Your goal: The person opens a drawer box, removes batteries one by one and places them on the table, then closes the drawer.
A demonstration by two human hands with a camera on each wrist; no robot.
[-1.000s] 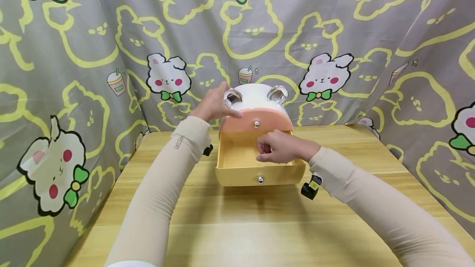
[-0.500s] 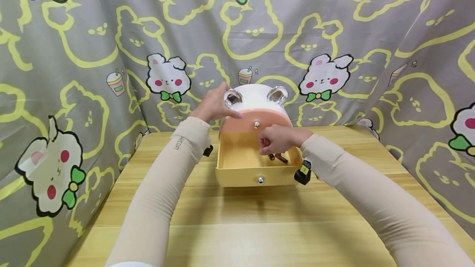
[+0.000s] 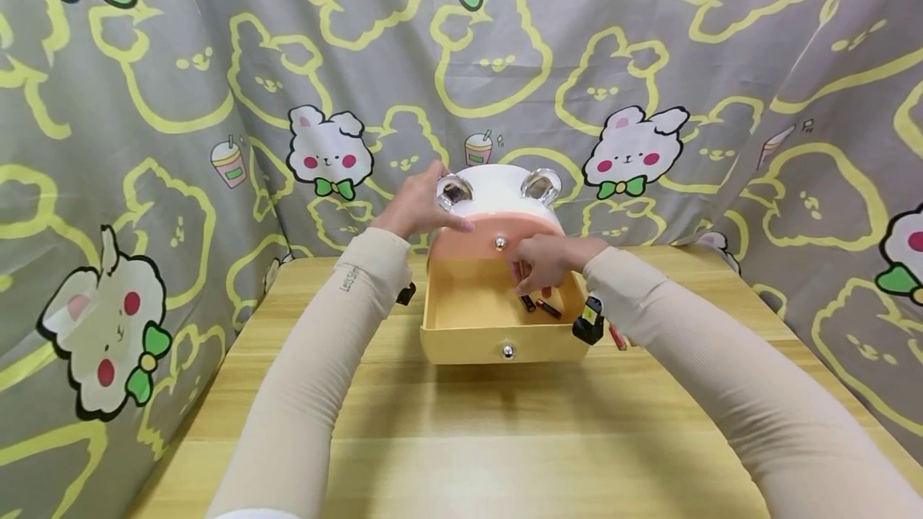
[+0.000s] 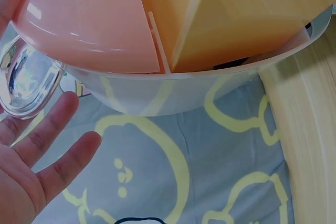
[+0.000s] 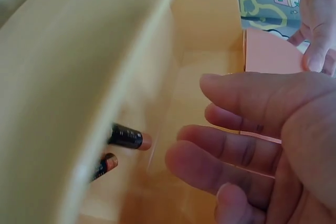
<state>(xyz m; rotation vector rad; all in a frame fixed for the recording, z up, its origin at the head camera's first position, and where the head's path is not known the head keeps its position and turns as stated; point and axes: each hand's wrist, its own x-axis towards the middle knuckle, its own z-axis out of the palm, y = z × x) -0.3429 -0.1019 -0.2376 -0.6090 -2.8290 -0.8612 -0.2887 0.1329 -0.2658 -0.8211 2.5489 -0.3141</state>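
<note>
My left hand (image 3: 420, 203) rests at the upper left of a small white-topped drawer box (image 3: 497, 187) with shiny ear-like rings. Its thumb touches the pink upper drawer front (image 3: 469, 240), while the other fingers spread beside the left ring (image 4: 31, 80). The yellow lower drawer (image 3: 470, 345) stands pulled out. Over its right part, my right hand (image 3: 546, 261) reaches in with loosely bent fingers and nothing seen between them. Two dark batteries with copper-coloured ends lie on the drawer floor, a nearer battery (image 3: 549, 308) and another battery (image 3: 527, 303).
A small red stick-like item (image 3: 618, 336) lies on the wooden table (image 3: 461, 439) right of the drawer, partly hidden by the right wrist's camera (image 3: 589, 323). A patterned grey curtain (image 3: 404, 38) encloses the back and sides.
My right hand has drawn back and up within the drawer. Two batteries now show beneath it, and the red item has come into sight on the right. The left hand stays put.
</note>
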